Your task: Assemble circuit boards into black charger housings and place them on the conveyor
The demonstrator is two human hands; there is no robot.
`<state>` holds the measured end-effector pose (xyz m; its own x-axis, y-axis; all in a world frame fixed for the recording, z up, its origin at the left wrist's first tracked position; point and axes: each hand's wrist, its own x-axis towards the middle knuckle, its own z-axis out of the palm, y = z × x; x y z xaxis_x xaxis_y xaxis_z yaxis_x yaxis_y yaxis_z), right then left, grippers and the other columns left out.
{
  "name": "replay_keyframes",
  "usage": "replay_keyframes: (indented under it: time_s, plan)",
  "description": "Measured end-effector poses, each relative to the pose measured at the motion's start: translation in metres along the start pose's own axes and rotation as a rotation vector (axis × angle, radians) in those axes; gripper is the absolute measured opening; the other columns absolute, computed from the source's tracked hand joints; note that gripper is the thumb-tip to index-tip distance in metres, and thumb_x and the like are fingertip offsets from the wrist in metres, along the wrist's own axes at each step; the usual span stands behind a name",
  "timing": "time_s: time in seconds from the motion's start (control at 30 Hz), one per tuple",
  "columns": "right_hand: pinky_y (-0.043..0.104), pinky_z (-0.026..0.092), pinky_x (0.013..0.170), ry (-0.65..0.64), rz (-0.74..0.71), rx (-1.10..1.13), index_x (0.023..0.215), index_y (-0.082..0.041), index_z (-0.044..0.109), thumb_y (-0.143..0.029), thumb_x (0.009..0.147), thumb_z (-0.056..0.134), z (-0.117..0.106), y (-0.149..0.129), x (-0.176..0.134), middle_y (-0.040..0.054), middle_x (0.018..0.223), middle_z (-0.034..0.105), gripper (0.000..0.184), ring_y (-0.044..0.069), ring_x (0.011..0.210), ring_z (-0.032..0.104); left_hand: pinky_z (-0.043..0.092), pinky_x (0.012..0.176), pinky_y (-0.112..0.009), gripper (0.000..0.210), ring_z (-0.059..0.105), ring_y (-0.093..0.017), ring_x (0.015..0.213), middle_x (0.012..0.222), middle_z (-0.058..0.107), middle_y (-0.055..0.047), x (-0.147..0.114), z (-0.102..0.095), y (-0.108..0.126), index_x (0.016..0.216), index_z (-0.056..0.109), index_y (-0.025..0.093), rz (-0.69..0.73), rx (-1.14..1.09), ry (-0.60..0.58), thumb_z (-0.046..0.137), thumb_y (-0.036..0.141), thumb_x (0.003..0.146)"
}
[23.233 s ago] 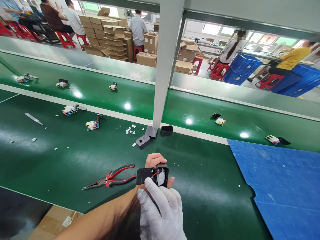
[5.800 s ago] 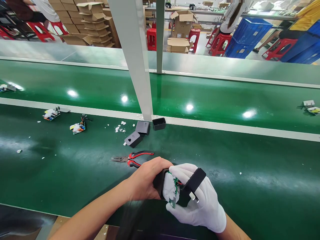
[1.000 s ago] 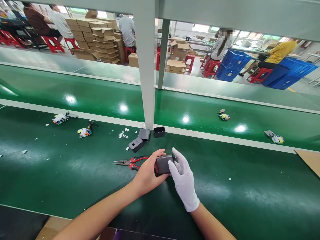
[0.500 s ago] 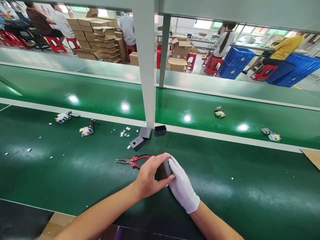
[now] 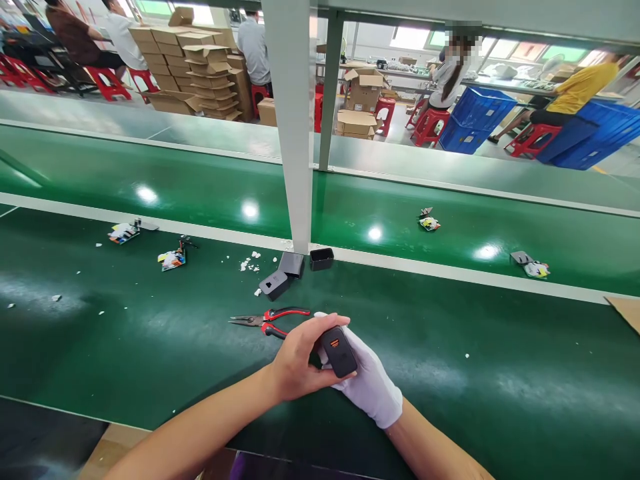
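Note:
A black power adapter [image 5: 340, 352] with an orange USB port on its end face is between my two hands. My left hand [image 5: 304, 353], bare, grips it with thumb and fingers along its edges. My right hand [image 5: 373, 380], in a white glove, is wrapped round it from behind; some of its fingers are hidden. Just beyond lie long-nose pliers [image 5: 263, 321] with red and black handles, jaws pointing left. Farther off, an open black case [image 5: 321, 259] stands near the post, beside a dark grey case piece [image 5: 291, 265] and another with a cutout [image 5: 274, 285].
Circuit boards [image 5: 173, 259] lie at the left, among white crumbs. On the green belt [image 5: 380, 200] at the right are a far board [image 5: 429, 223] and a nearer one [image 5: 537, 269]. A white post [image 5: 295, 133] rises ahead. Cardboard [image 5: 625, 313] lies at the right edge.
The adapter has been turned, so its end face with the orange port now shows. My right fingers have shifted behind it. The boards on the belt have moved slightly left.

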<state>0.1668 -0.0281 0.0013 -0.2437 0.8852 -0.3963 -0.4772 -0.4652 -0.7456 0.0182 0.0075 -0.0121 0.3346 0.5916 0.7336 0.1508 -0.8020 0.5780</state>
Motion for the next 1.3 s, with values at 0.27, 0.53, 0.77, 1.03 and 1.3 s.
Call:
replay_keyframes:
  time_s: [0.27, 0.53, 0.77, 1.03, 1.3]
  plan:
    - [0.028, 0.055, 0.080, -0.022, -0.133, -0.159, 0.127, -0.025, 0.066, -0.053, 0.092, 0.057, -0.007, -0.002, 0.006, 0.0056, 0.115, 0.069, 0.046, 0.019, 0.095, 0.065, 0.060, 0.077, -0.031, 0.081, 0.073, -0.021, 0.088, 0.115, 0.072, -0.011, -0.003, 0.002, -0.004, 0.152, 0.027, 0.027, -0.033, 0.098, -0.049, 0.071, 0.042, 0.085]
    - [0.036, 0.056, 0.070, 0.566, -0.773, -1.582, 0.145, -0.017, 0.047, -0.041, 0.100, 0.045, -0.049, -0.040, 0.016, 0.0116, 0.099, 0.067, 0.051, 0.026, 0.083, 0.068, 0.060, 0.075, -0.038, 0.104, 0.064, -0.017, 0.079, 0.148, 0.045, -0.021, 0.001, -0.006, -0.020, 0.156, 0.005, 0.032, -0.215, 0.206, -0.145, 0.074, 0.048, 0.081]
    - [0.026, 0.046, 0.053, 0.395, -0.699, -2.116, 0.144, -0.018, 0.047, -0.032, 0.103, 0.041, -0.059, -0.037, 0.022, 0.0082, 0.089, 0.064, 0.043, 0.019, 0.063, 0.065, 0.061, 0.074, -0.036, 0.090, 0.064, -0.018, 0.090, 0.141, 0.048, -0.015, -0.001, -0.001, -0.023, 0.154, 0.009, 0.034, -0.336, 0.163, -0.157, 0.068, 0.039, 0.086]
    - [0.030, 0.051, 0.055, 0.400, -0.610, -1.788, 0.142, -0.020, 0.049, -0.037, 0.100, 0.042, -0.067, -0.031, 0.022, 0.0089, 0.094, 0.065, 0.046, 0.021, 0.067, 0.066, 0.061, 0.078, -0.037, 0.079, 0.065, -0.019, 0.094, 0.143, 0.048, -0.013, -0.006, 0.003, -0.026, 0.153, 0.014, 0.035, -0.388, 0.112, -0.204, 0.062, 0.033, 0.090]
    - [0.023, 0.054, 0.060, 0.155, -0.251, -0.284, 0.140, -0.030, 0.054, -0.052, 0.089, 0.062, -0.010, -0.024, 0.005, 0.0036, 0.115, 0.068, 0.056, 0.016, 0.081, 0.066, 0.054, 0.100, -0.051, 0.090, 0.051, -0.033, 0.131, 0.145, 0.045, -0.016, -0.006, 0.005, -0.014, 0.151, 0.026, 0.031, -0.244, 0.112, -0.203, 0.077, 0.045, 0.078]
